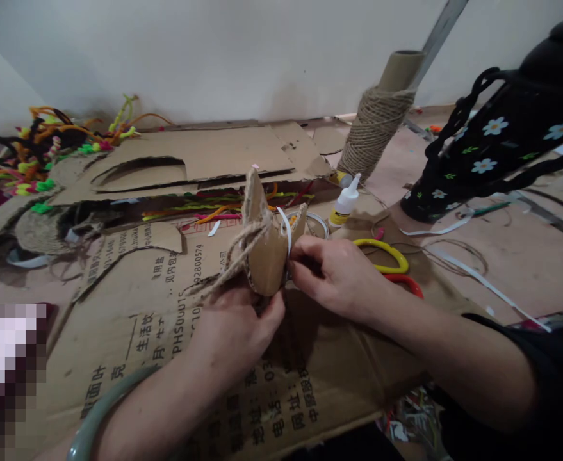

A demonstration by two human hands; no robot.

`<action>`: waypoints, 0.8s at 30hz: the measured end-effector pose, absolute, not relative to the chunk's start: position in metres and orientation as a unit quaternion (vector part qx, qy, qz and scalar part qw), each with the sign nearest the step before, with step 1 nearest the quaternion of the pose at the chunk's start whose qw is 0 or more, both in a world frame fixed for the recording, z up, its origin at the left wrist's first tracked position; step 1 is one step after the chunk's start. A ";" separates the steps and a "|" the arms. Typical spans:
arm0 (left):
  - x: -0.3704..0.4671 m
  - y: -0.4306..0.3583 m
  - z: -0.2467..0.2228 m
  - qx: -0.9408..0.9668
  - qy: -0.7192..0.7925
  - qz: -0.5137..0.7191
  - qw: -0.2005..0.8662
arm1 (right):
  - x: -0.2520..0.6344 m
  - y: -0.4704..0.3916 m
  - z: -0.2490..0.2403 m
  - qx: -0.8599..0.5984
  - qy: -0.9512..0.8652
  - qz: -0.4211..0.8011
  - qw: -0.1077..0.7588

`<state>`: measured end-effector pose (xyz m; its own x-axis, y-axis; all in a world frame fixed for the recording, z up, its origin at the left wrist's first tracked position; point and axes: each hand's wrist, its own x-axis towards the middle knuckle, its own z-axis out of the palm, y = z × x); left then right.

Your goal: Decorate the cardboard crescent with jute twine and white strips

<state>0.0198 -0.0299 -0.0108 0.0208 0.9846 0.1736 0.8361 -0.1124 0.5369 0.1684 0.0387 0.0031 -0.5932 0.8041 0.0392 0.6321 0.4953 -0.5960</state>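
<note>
A small cardboard shape with pointed tips stands up in the middle of the view, twine wound along its left edge. My left hand is closed on it from below, thumb at its lower right. At its right side, the fingers of my right hand pinch together on a narrow white strip that runs up over the shape. The fingertips partly hide the strip's lower end. Just behind my right hand is a white glue bottle with a yellow label.
Scissors with yellow and red handles lie beyond my right wrist. A twine spool and a black flowered bottle stand at the right. Colourful pipe cleaners pile up at the left. A printed cardboard sheet lies under my hands.
</note>
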 end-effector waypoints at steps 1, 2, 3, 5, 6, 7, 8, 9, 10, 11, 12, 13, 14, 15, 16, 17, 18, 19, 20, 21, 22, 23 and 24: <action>0.020 -0.030 -0.012 0.697 0.653 0.260 0.144 | 0.169 0.039 0.003 -0.421 -0.851 0.270 0.160; 0.020 -0.030 -0.012 0.687 0.659 0.266 0.148 | 0.169 0.039 0.002 -0.420 -0.852 0.266 0.163; 0.020 -0.029 -0.012 0.675 0.667 0.272 0.159 | 0.169 0.039 0.002 -0.419 -0.853 0.263 0.166; 0.021 -0.028 -0.010 0.649 0.672 0.288 0.211 | 0.169 0.039 0.001 -0.415 -0.855 0.258 0.175; 0.021 -0.026 -0.008 0.636 0.667 0.297 0.251 | 0.170 0.039 0.000 -0.414 -0.855 0.256 0.180; 0.020 -0.025 -0.006 0.619 0.659 0.308 0.296 | 0.170 0.039 0.000 -0.412 -0.855 0.256 0.184; 0.020 -0.024 -0.005 0.600 0.649 0.320 0.341 | 0.170 0.038 0.000 -0.411 -0.855 0.255 0.188; 0.019 -0.023 -0.004 0.578 0.641 0.331 0.380 | 0.171 0.039 -0.001 -0.408 -0.855 0.254 0.193; 0.018 -0.022 -0.003 0.557 0.636 0.341 0.412 | 0.171 0.039 -0.001 -0.404 -0.857 0.251 0.197; 0.017 -0.021 -0.003 0.538 0.631 0.349 0.436 | 0.171 0.039 -0.002 -0.401 -0.859 0.247 0.203; 0.016 -0.021 -0.003 0.523 0.626 0.357 0.455 | 0.171 0.039 -0.002 -0.397 -0.860 0.242 0.210; 0.015 -0.020 -0.003 0.511 0.620 0.365 0.470 | 0.172 0.040 -0.003 -0.391 -0.862 0.239 0.216; 0.015 -0.020 -0.004 0.503 0.614 0.373 0.481 | 0.172 0.040 -0.003 -0.385 -0.863 0.239 0.221; 0.014 -0.020 -0.005 0.497 0.609 0.380 0.488 | 0.172 0.041 -0.003 -0.379 -0.865 0.242 0.224; 0.014 -0.021 -0.005 0.493 0.606 0.384 0.492 | 0.172 0.041 -0.004 -0.374 -0.865 0.246 0.226; 0.014 -0.021 -0.006 0.491 0.605 0.386 0.493 | 0.173 0.041 -0.004 -0.370 -0.865 0.252 0.226; 0.014 -0.021 -0.006 0.490 0.607 0.388 0.491 | 0.173 0.041 -0.003 -0.366 -0.866 0.257 0.224; 0.015 -0.020 -0.006 0.490 0.608 0.390 0.487 | 0.173 0.041 -0.003 -0.364 -0.866 0.260 0.223; 0.015 -0.020 -0.006 0.490 0.610 0.391 0.485 | 0.173 0.041 -0.003 -0.363 -0.866 0.263 0.222; 0.015 -0.020 -0.006 0.491 0.610 0.391 0.484 | 0.173 0.041 -0.003 -0.361 -0.867 0.265 0.219; 0.015 -0.019 -0.006 0.492 0.610 0.390 0.483 | 0.173 0.040 -0.002 -0.361 -0.867 0.266 0.217; 0.014 -0.019 -0.005 0.493 0.611 0.388 0.483 | 0.173 0.040 -0.002 -0.361 -0.868 0.265 0.216; 0.014 -0.019 -0.005 0.494 0.611 0.386 0.483 | 0.173 0.040 -0.002 -0.362 -0.868 0.263 0.214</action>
